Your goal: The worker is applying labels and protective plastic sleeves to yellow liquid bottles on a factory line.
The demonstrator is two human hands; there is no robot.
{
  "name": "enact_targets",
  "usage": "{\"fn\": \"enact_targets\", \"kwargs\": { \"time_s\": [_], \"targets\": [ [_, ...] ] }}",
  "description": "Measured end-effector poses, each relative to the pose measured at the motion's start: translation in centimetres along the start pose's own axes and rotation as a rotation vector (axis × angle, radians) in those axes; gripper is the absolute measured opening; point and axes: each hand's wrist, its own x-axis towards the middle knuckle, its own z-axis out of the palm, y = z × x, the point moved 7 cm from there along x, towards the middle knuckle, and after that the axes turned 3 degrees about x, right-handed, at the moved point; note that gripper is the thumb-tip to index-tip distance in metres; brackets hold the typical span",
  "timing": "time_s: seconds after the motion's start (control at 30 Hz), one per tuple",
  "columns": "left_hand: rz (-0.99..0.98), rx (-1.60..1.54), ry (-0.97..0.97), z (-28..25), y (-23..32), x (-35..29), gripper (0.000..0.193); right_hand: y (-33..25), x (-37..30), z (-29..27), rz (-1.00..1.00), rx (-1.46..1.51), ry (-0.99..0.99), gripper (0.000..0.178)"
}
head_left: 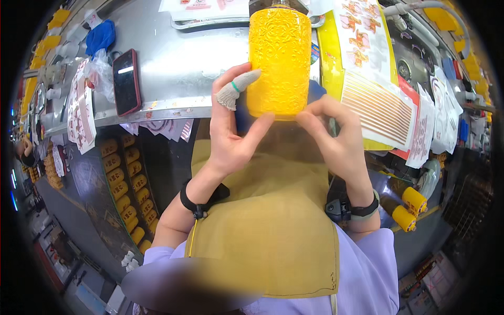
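A yellow bottle-shaped container (278,63) with a raised ornate pattern stands out at the top centre, its far end against a metal piece (278,4). My left hand (231,126) grips its left side, thumb at the near edge. One left finger wears a grey cloth finger cover (237,90) with a green band. At the container's near right corner, my right hand (338,134) holds on with thumb and forefinger bent together. Whatever the fingertips may pinch there is too small to make out. Something blue shows partly behind the container.
A metal worktable (173,68) carries a phone (126,82) and a blue cloth (100,37) on the left. Printed sticker sheets (378,110) lie on the right. Yellow containers fill a crate (119,184) below left; two more yellow containers (404,218) lie below right.
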Motion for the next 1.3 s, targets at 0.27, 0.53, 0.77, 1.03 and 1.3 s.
{"fn": "enact_targets", "kwargs": {
  "time_s": [0.27,0.53,0.77,1.03,1.3],
  "targets": [
    [0.008,-0.039,0.009,0.2,0.0,0.0,0.068,0.3,0.1,0.1,-0.021,0.042,0.001,0.014],
    [-0.008,-0.039,0.009,0.3,-0.1,-0.1,0.071,0.3,0.1,0.1,-0.022,0.031,-0.007,0.014],
    [-0.005,-0.034,0.008,0.3,-0.2,-0.1,0.073,0.1,0.1,0.1,-0.015,0.033,-0.021,0.014],
    [0.234,0.148,0.093,-1.9,1.6,-0.1,0.052,0.3,0.1,0.1,0.007,0.054,-0.01,0.015],
    [0.54,0.563,0.12,-1.1,3.1,-0.8,0.031,0.1,0.2,0.1,-0.023,0.051,-0.003,0.014]
  ]
}}
